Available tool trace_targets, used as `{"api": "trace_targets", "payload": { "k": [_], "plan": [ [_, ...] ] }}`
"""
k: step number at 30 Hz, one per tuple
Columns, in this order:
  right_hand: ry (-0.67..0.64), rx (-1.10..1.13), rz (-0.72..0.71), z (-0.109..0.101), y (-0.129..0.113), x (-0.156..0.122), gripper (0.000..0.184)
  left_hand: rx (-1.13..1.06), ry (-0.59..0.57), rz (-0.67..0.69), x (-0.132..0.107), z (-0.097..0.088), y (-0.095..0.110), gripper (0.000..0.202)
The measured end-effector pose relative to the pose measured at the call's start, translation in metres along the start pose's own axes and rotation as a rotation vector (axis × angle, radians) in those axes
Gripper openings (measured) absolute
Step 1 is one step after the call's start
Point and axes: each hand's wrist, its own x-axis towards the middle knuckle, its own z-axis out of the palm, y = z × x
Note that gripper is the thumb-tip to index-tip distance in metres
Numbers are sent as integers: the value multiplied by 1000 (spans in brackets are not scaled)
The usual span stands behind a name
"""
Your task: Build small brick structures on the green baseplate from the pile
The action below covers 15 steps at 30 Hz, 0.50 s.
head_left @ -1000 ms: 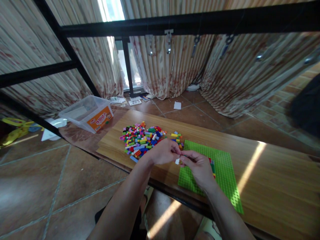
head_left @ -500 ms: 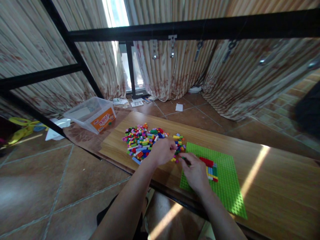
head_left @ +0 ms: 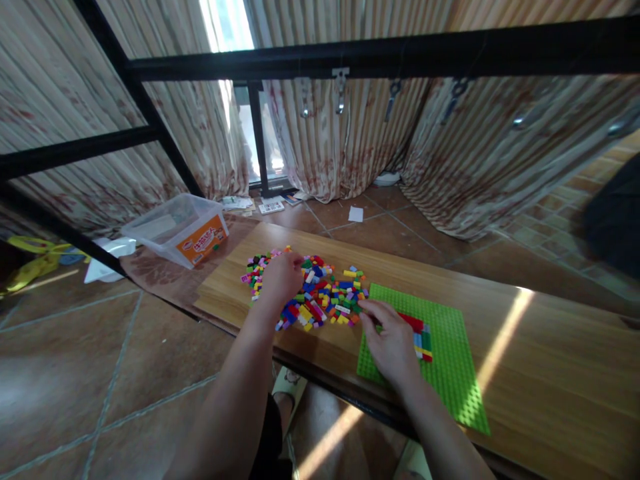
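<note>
Over the far left part of a heap of small coloured building bricks is my left hand. Its fingers are loosely bent and apart, partly hidden behind the back of the hand; I see nothing held in them. My right hand is above the left edge of a green studded baseplate. Thumb and forefinger pinch what looks like a small dark green brick. Beside that hand, a flat build of red, blue, green, yellow and white bricks sits on the baseplate, partly covered by the hand.
The wooden board bears the heap and baseplate. A clear plastic box with an orange label stands at its left end. A black metal bar with hanging hooks crosses above. Papers lie on the floor by the curtains.
My left hand has moved left and away from me, from beside my right hand to the far left part of the heap. The right hand has stayed nearly in place.
</note>
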Motion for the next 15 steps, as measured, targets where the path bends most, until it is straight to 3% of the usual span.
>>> {"api": "trace_targets", "payload": {
  "k": [2,5,9,15],
  "plan": [
    [6,11,-9,-3,-1,-1,23,103,52,-33,7,-3,-15,35],
    [10,27,-21,-6,-3,-1,22,213,26,51,12,0,-26,38],
    [27,26,-19,-7,-4,0,22,264,-52,125,14,10,-26,35],
    [14,20,-15,-6,-2,1,21,238,-52,99,14,15,-25,29]
  ]
}}
